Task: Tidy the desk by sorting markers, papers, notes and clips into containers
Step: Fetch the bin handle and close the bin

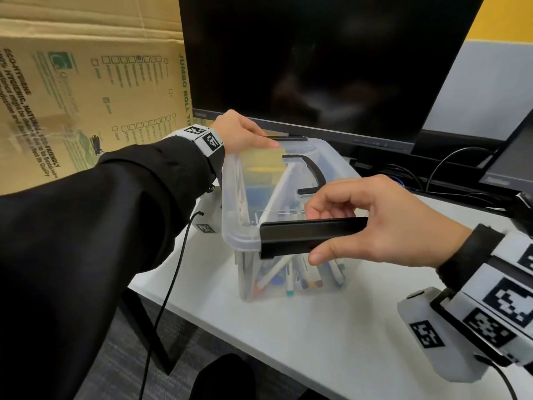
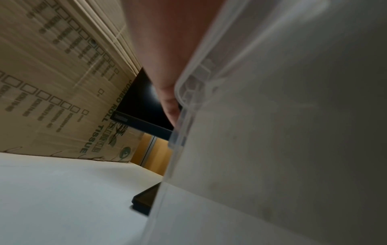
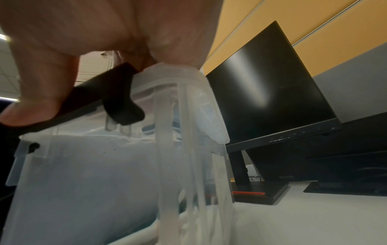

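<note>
A clear plastic box (image 1: 291, 287) stands on the white desk (image 1: 346, 327) with its clear lid (image 1: 331, 160) on top. Several markers (image 1: 284, 277) and yellow notes (image 1: 261, 160) show through it. My right hand (image 1: 314, 233) grips the near black latch (image 1: 288, 235), thumb underneath and fingers curled over it; the right wrist view shows the same latch (image 3: 117, 99) tilted above the box wall (image 3: 94, 182). My left hand (image 1: 251, 137) holds the lid's far corner beside the far latch (image 1: 290, 138), thumb lying on top. A finger (image 2: 167, 86) runs along the lid rim (image 2: 188, 92).
A dark monitor (image 1: 317, 67) stands just behind the box, and a second screen (image 1: 513, 160) with cables (image 1: 450, 168) is at the right. A large cardboard carton (image 1: 86, 96) fills the left. The desk's edge runs diagonally at lower left, above carpet.
</note>
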Tool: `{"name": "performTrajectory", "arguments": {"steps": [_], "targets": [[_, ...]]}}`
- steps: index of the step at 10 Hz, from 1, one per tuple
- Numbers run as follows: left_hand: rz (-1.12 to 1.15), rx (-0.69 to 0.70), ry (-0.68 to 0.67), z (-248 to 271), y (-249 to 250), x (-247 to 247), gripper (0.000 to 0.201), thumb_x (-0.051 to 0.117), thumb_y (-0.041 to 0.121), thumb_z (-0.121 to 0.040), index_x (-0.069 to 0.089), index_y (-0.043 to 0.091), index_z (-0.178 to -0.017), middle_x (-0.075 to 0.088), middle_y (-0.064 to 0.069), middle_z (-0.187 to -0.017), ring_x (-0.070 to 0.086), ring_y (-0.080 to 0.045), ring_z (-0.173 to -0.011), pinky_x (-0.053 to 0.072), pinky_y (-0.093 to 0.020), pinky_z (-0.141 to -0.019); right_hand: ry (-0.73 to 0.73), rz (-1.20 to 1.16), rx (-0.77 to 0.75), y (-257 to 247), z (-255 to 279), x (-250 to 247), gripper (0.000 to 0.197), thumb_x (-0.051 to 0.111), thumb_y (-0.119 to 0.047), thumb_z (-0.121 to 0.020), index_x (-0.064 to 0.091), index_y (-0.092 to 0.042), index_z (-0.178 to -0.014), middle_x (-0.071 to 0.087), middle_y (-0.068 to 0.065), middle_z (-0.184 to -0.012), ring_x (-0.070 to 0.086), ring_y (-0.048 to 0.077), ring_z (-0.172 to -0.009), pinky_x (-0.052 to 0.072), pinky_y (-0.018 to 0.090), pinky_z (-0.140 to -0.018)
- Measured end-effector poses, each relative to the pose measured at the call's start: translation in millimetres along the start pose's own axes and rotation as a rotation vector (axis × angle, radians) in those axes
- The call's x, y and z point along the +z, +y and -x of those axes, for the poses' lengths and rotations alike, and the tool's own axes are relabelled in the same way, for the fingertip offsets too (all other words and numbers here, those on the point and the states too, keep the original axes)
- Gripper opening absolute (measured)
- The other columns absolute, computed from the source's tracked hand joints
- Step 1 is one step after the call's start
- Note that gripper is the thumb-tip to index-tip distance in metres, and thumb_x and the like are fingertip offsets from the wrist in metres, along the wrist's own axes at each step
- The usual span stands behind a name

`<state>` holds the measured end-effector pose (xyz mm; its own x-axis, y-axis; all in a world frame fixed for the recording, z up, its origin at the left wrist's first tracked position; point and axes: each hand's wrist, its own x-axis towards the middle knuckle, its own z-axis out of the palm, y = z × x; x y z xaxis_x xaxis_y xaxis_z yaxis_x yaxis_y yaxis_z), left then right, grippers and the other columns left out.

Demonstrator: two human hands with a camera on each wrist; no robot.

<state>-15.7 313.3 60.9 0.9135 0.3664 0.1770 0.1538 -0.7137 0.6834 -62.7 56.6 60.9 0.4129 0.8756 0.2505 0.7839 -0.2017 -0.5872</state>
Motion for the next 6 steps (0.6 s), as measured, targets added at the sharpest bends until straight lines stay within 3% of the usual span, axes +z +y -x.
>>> {"name": "performTrajectory", "arguments": {"steps": [1,2,3,4,5,6], "targets": [[-0.072,0.048,0.006,-0.8,0.3,1.3,0.042,0.069,0.051,-0.073,0.072,0.022,-0.103,0.066,0.003,-0.106,0.054,-0.011,-0.1,0.038,-0.024,-0.082,0.02,-0.001,0.006,1.5,1.0,2.2,0.028,0.086,-0.03,-0.057,0.06,-0.031,-0.068,0.053,-0.014,-0.062,0.043,0.005,-0.058,0.04,0.014,-0.057],[-0.225,0.111,-0.042,4.3,4.9,1.9,0.038,0.056,0.043,-0.087,0.065,0.019,-0.115,0.063,-0.003,-0.116,0.054,-0.014,-0.102,0.037,-0.023,-0.082,0.077,-0.006,0.016,-3.0,5.5,5.8,0.028,0.086,-0.032,-0.056,0.062,-0.027,-0.07,0.055,-0.006,-0.063,0.045,0.007,-0.057,0.042,0.018,-0.058],[-0.319,0.198,-0.045,10.9,9.5,2.6,0.037,0.047,0.037,-0.093,0.058,0.018,-0.124,0.06,-0.004,-0.125,0.053,-0.019,-0.114,0.035,-0.022,-0.088,0.155,-0.079,0.037,-4.3,7.7,6.4,0.036,0.086,-0.04,-0.054,0.066,-0.025,-0.08,0.061,-0.002,-0.071,0.051,0.007,-0.062,0.045,0.023,-0.064],[-0.362,0.281,-0.059,21.3,13.0,-0.2,0.034,0.048,0.031,-0.094,0.059,0.018,-0.123,0.062,-0.003,-0.123,0.055,-0.017,-0.112,0.036,-0.021,-0.089,0.372,-0.009,-0.032,-9.7,19.9,4.6,0.046,0.074,-0.039,-0.067,0.056,-0.026,-0.108,0.058,-0.009,-0.098,0.058,0.009,-0.089,0.048,0.024,-0.078],[-0.387,0.4,-0.041,29.7,19.8,-11.0,0.025,0.054,0.028,-0.091,0.066,0.021,-0.112,0.063,0.001,-0.118,0.054,-0.009,-0.102,0.036,-0.02,-0.086,0.541,0.182,-0.158,-30.8,52.0,-0.6,0.046,0.065,-0.031,-0.074,0.047,-0.026,-0.116,0.052,-0.006,-0.107,0.056,0.011,-0.099,0.046,0.027,-0.086],[-0.282,0.53,0.031,54.1,35.3,-28.5,0.019,0.056,0.028,-0.089,0.069,0.023,-0.103,0.065,0.007,-0.106,0.056,-0.002,-0.091,0.043,-0.019,-0.081,0.46,0.221,-0.199,-38.1,20.8,-22.0,0.062,0.076,-0.06,-0.056,0.046,-0.033,-0.102,0.05,0.003,-0.081,0.052,0.015,-0.082,0.046,0.016,-0.096]]}}
